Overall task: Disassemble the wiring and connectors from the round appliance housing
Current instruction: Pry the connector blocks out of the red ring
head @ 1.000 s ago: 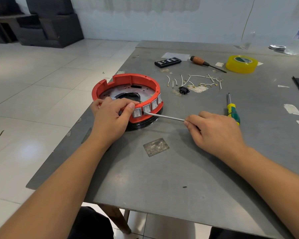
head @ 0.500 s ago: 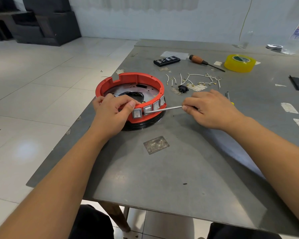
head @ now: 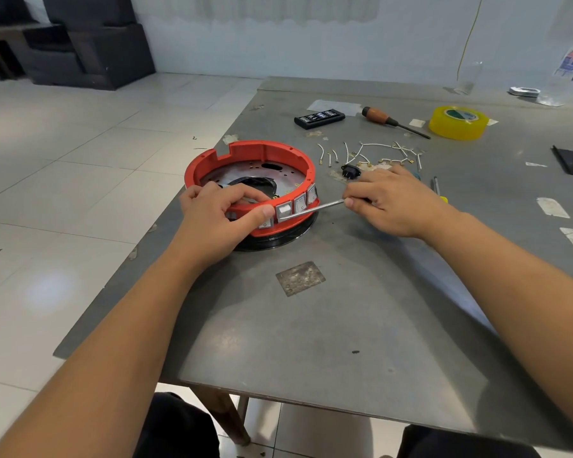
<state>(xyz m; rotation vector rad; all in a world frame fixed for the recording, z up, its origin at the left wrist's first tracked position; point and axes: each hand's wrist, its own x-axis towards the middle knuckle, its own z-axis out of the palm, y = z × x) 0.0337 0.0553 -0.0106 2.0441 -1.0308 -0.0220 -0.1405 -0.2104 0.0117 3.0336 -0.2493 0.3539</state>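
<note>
Now | red housing point(head: 262, 153) near the surface's point(head: 344, 325) left edge, rigid plastic, light, apt to slide | left hand point(head: 212, 219) grips its front rim, fingers curled over | right hand point(head: 394, 203) pinches screwdriver shaft point(head: 315, 208), tip at a snap-in switch point(head: 284, 211); pry gently.

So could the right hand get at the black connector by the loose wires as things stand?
Probably yes: the connector lies bare on the table just beyond the right hand, nothing between. But that hand grips a metal tool and would need to free itself.
</note>
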